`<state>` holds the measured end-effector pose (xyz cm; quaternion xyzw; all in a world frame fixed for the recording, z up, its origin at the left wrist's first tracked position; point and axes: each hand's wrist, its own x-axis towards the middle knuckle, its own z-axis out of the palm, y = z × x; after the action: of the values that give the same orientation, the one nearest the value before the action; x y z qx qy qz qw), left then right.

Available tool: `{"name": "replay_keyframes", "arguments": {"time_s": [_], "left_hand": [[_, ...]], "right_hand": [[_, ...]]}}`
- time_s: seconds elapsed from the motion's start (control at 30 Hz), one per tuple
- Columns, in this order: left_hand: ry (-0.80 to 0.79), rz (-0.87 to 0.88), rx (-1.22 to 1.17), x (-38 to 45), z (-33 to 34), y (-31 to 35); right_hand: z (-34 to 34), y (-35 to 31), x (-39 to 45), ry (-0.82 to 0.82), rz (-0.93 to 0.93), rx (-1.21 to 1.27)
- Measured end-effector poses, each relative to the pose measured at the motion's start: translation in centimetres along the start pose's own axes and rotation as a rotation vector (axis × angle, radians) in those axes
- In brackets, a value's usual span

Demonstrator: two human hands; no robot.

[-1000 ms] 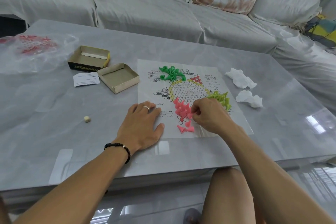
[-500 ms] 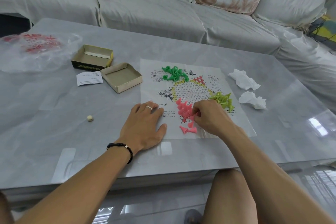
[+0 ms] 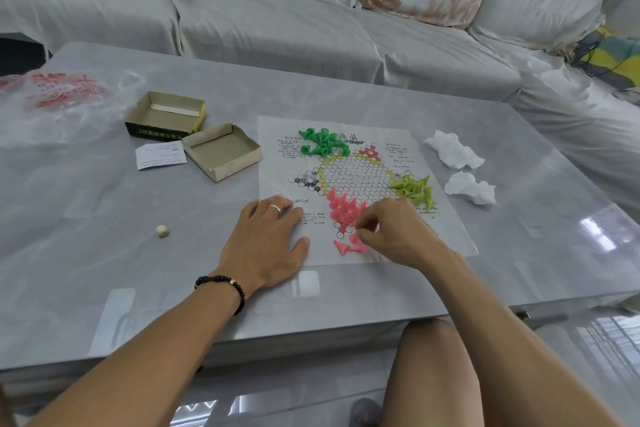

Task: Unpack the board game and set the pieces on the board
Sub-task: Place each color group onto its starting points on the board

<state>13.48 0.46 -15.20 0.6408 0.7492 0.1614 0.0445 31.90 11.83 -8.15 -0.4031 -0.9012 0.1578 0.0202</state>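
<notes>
A paper game board printed with a hexagon grid lies flat on the grey table. Green pieces sit in a heap at its far left corner, yellow-green pieces at its right. Pink pieces stand clustered on the near point, with three loose pink pieces lying below them. My left hand presses flat on the board's left edge. My right hand hovers over the pink cluster, fingertips pinched on a pink piece.
Two open cardboard box halves and a paper slip lie left of the board. A small die sits near the left hand. A plastic bag with red pieces lies far left, crumpled tissues right. A sofa stands behind.
My right hand has drawn slightly nearer, from the top of the pink cluster toward its lower end. The left hand stays pressed on the paper.
</notes>
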Motion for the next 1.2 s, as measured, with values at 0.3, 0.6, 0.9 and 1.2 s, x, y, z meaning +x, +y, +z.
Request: {"name": "replay_keyframes", "arguments": {"time_s": [0.3,0.6,0.9,1.2], "left_hand": [[0.003,0.002,0.012,0.0,0.0,0.0],[0.012,0.006,0.001,0.1,0.2,-0.1],[0.008,0.004,0.001,0.1,0.2,-0.1],[0.014,0.005,0.003,0.0,0.1,0.0]], "right_hand": [[0.0,-0.5,1.3,0.099,-0.016,-0.013],[1.2,-1.2,2.7,0.057,-0.018,-0.015],[0.9,-1.2,2.3,0.095,-0.015,-0.011],[1.8,-1.4,-1.0,0.047,0.003,-0.028]]}}
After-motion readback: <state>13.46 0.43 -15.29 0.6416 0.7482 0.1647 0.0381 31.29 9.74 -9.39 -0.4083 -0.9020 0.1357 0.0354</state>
